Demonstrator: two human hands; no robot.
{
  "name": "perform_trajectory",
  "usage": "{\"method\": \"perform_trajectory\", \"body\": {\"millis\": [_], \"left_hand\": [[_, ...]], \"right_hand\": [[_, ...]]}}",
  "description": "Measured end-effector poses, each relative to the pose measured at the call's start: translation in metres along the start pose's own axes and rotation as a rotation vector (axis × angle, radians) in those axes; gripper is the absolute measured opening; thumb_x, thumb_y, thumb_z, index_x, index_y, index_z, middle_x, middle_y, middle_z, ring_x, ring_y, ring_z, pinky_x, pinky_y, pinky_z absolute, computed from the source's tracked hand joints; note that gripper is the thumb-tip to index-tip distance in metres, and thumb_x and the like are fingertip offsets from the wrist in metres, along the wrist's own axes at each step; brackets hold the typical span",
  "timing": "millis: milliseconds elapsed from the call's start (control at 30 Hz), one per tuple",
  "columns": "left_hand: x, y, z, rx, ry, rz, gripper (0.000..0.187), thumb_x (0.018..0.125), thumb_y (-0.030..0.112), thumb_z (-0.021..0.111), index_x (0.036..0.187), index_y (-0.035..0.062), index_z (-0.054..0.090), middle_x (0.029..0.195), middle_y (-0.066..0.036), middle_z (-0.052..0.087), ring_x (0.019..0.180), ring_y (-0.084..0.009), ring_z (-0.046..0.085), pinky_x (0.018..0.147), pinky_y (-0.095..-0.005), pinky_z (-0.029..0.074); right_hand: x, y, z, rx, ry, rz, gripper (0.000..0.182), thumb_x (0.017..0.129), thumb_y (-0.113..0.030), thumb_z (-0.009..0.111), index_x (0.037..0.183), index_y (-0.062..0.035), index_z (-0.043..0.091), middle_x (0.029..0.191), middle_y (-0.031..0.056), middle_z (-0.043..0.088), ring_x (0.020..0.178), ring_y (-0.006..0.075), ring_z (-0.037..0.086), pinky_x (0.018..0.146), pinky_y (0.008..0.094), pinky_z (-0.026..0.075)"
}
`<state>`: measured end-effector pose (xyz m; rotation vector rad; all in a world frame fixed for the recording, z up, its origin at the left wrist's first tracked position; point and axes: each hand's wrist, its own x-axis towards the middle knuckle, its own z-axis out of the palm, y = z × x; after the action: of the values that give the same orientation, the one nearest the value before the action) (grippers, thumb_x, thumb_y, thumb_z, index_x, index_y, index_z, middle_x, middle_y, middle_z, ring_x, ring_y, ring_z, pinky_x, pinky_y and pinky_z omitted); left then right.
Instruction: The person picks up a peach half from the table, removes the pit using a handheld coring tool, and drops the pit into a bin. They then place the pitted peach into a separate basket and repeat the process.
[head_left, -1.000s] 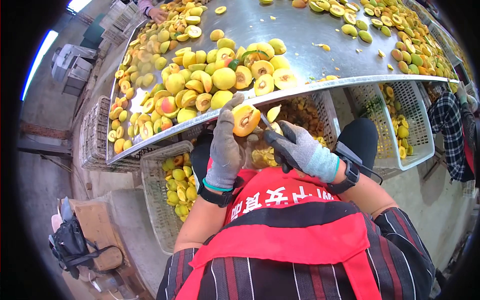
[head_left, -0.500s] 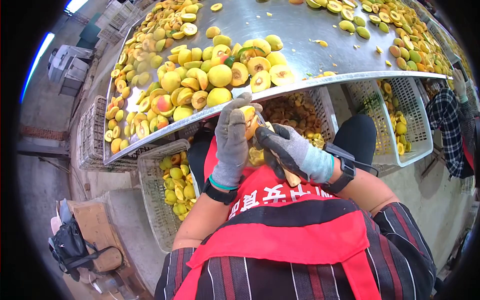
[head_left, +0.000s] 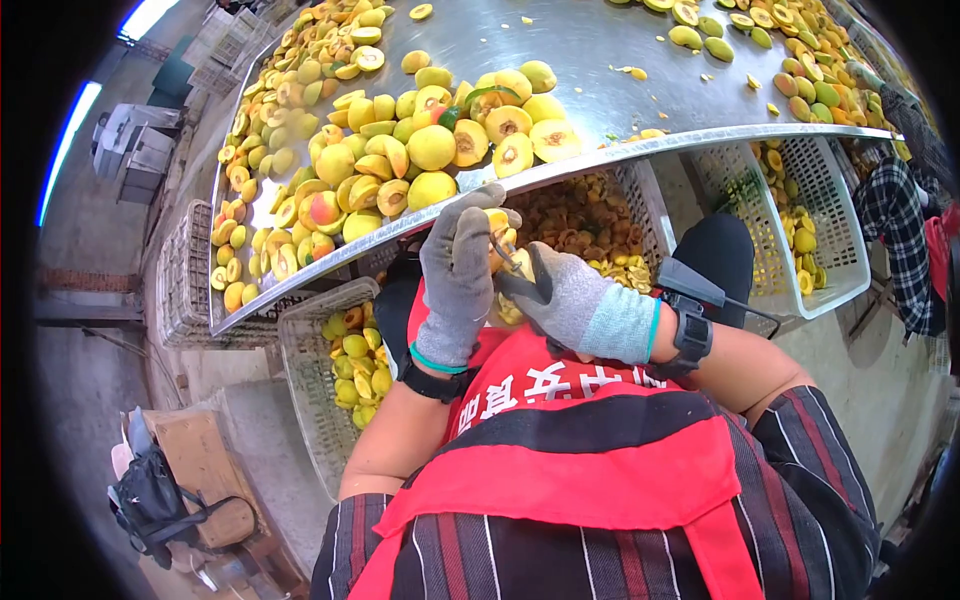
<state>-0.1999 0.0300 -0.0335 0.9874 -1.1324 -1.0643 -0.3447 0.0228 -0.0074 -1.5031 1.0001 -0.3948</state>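
Observation:
My left hand (head_left: 457,280), in a grey glove, is closed around a cut yellow peach (head_left: 499,228) just below the table's edge. My right hand (head_left: 570,300), also gloved, grips a small pitting knife, its metal blade (head_left: 506,254) against the peach; its handle is mostly covered by my fingers. Both hands are close together over my red apron (head_left: 560,385). Beyond them, whole and halved yellow peaches (head_left: 432,148) are heaped along the front of the metal table (head_left: 600,100).
Beneath the table edge stands a crate of brownish scraps (head_left: 575,220). To my left is a white crate (head_left: 318,400) of peach pieces; another white crate (head_left: 835,225) is at the right. A co-worker's checked sleeve or trouser leg (head_left: 900,230) shows at far right. A black bag (head_left: 155,500) lies lower left.
My right hand has turned and moved in towards the peach, hiding the wooden handle seen before. My left hand still holds the peach. The co-worker's arm at far right has shifted.

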Motion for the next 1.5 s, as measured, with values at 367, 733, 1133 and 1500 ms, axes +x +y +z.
{"method": "perform_trajectory", "body": {"millis": [367,733,1133,1500], "left_hand": [[-0.001,-0.006,0.002,-0.003,0.036,0.067,0.031,0.094,0.024,0.049,0.111,-0.0017,0.054,0.11,-0.014,0.059,0.092,-0.0197,0.061,0.081,-0.0317,0.049],[0.005,-0.001,0.001,-0.07,0.049,-0.071,0.026,0.095,0.021,0.048,0.105,-0.0017,0.056,0.095,-0.008,0.063,0.081,-0.0122,0.06,0.074,-0.0251,0.048],[0.009,-0.01,-0.003,-0.123,-0.134,-0.207,0.031,0.094,0.026,0.051,0.105,-0.0013,0.058,0.099,-0.009,0.062,0.079,-0.0137,0.062,0.069,-0.025,0.051],[0.007,-0.011,0.008,-0.303,-0.105,-0.16,0.053,0.093,0.046,0.044,0.112,-0.002,0.055,0.088,-0.015,0.064,0.078,-0.017,0.062,0.07,-0.0269,0.051]], "right_hand": [[-0.003,-0.005,0.0,0.284,-0.086,0.035,0.029,0.088,-0.032,0.055,0.089,-0.0043,0.046,0.054,0.0052,0.049,0.038,0.0156,0.048,0.034,0.0288,0.04],[0.001,-0.022,-0.016,0.286,-0.359,0.29,0.031,0.087,-0.029,0.052,0.098,0.0003,0.052,0.078,0.0172,0.063,0.074,0.031,0.064,0.065,0.0381,0.051],[0.001,0.003,-0.01,0.478,-0.342,0.304,0.027,0.09,-0.032,0.05,0.087,-0.0051,0.052,0.053,0.0033,0.047,0.039,0.0134,0.047,0.036,0.0257,0.037],[0.001,0.017,-0.014,1.238,-0.652,0.311,0.03,0.096,-0.036,0.042,0.084,-0.0102,0.052,0.051,-0.0039,0.044,0.032,0.0041,0.034,0.032,0.0197,0.027]]}}
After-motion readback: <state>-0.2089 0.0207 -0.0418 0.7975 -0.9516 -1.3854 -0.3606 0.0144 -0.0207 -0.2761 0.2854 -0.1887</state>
